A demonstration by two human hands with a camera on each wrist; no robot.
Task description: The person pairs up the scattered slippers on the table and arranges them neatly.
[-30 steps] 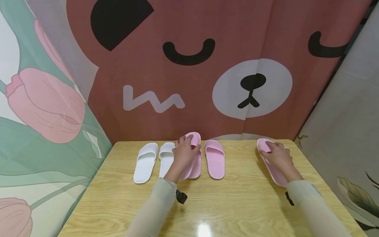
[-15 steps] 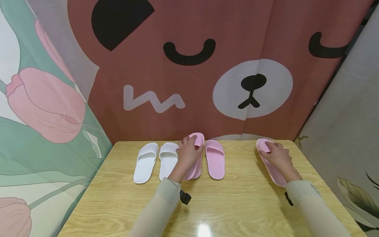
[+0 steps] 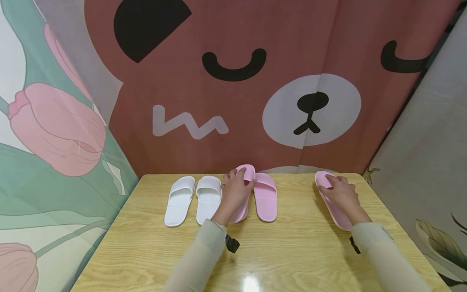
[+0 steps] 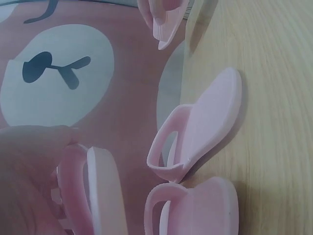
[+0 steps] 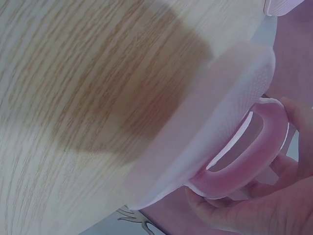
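My left hand (image 3: 235,192) grips a pink slipper (image 4: 108,193) by its strap, lifted off the table. In the head view this slipper mostly covers another pink slipper (image 4: 208,208) lying on the table. Just right of them lies one more pink slipper (image 3: 266,205), sole down, toe toward the back. Over at the right, my right hand (image 3: 340,192) holds a pink slipper (image 5: 205,127) by the strap, thumb and fingers on either side. That slipper is tilted and appears raised, with a shadow on the wood beneath.
Two white slippers (image 3: 178,205) stand side by side on the left of the wooden table (image 3: 292,251). A curtain with a bear's face (image 3: 237,101) hangs along the back edge. Printed cloths (image 3: 54,129) flank both sides. Bare wood lies between the hands.
My left hand has shifted right with its pink slipper, uncovering the second white slipper and covering more of the pink one below. My right hand has hardly moved.
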